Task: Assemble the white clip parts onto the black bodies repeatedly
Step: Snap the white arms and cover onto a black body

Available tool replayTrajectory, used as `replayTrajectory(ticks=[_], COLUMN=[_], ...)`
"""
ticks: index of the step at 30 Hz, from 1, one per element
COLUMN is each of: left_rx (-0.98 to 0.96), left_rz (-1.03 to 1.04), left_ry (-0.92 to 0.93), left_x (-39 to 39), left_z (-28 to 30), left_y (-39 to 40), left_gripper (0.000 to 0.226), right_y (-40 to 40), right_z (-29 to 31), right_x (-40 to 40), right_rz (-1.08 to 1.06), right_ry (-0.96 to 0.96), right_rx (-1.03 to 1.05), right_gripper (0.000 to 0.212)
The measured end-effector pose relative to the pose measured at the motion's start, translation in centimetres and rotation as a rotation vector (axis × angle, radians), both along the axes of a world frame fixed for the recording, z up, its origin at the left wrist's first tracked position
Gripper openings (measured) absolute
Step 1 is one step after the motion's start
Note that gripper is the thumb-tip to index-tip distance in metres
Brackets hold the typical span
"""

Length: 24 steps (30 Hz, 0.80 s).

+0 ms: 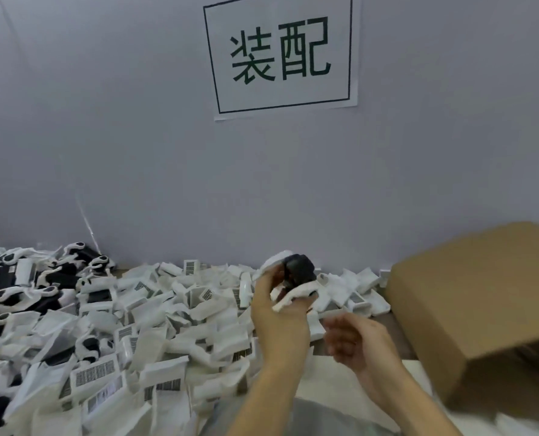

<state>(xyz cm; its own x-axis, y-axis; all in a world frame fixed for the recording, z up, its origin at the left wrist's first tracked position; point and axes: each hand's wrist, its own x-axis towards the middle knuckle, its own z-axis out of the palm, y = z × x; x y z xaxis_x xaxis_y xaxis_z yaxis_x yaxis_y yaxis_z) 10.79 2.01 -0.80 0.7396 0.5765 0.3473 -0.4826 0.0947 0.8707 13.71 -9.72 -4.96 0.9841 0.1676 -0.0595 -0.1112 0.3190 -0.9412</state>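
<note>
The left hand (277, 313) is raised above the heap of loose white plastic clip parts (167, 309), its fingers curled round 1 black moulded body with a white clip piece against it (295, 276); whether the clip is fully seated cannot be told. That assembly sits up and to the left of the right hand (356, 339), its long axis running roughly from upper left to lower right, so the right hand is the nearer free hand to press or adjust it. The right hand is blurred, fingers loosely curled and holding nothing visible. Left of the heap lies a pile of finished black-and-white units (41, 275); right of it stands a brown cardboard box (476, 309). Behind the heap rises a grey wall (104, 136) carrying a white printed sign (280, 55).
</note>
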Motion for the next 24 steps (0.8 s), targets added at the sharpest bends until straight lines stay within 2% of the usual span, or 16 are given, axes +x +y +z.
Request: replayTrajectory(ticks=[4, 7, 10, 13, 17, 19, 22, 24], left_rx=[0.551, 0.867, 1.026, 1.013, 0.956, 0.943, 0.810, 0.634], left_rz=[0.073, 0.000, -0.113, -0.245, -0.368, -0.327, -0.127, -0.074], left_ry=[-0.010, -0.034, -0.043, -0.084, -0.008, 0.015, 0.088, 0.173], left_x=[0.6, 0.7, 0.7, 0.6, 0.4, 0.4, 0.4, 0.4], left_z=[-2.3, -2.8, -2.9, -2.6, -2.4, -2.5, -2.4, -2.2], left_y=[0.3, 0.9, 1.2, 1.4, 2.1, 2.2, 2.3, 2.3], left_gripper=[0.078, 0.070, 0.064, 0.066, 0.079, 0.077, 0.068, 0.061], right_y=[-0.1, -0.5, -0.7, -1.0, -1.2, -1.2, -1.3, -1.1], right_z=[0.5, 0.6, 0.6, 0.7, 0.8, 0.6, 0.2, 0.2], right_x=[0.0, 0.0, -0.1, -0.3, -0.3, 0.0, 0.6, 0.7], right_rz=[0.220, 0.331, 0.359, 0.381, 0.352, 0.291, 0.115, -0.011], right_ry=[0.117, 0.166, 0.182, 0.170, 0.147, 0.100, 0.027, -0.078], right_rx=[0.125, 0.202, 0.275, 0.252, 0.280, 0.293, 0.305, 0.159], right_gripper=[0.060, 0.071, 0.070, 0.064, 0.052, 0.051, 0.048, 0.033])
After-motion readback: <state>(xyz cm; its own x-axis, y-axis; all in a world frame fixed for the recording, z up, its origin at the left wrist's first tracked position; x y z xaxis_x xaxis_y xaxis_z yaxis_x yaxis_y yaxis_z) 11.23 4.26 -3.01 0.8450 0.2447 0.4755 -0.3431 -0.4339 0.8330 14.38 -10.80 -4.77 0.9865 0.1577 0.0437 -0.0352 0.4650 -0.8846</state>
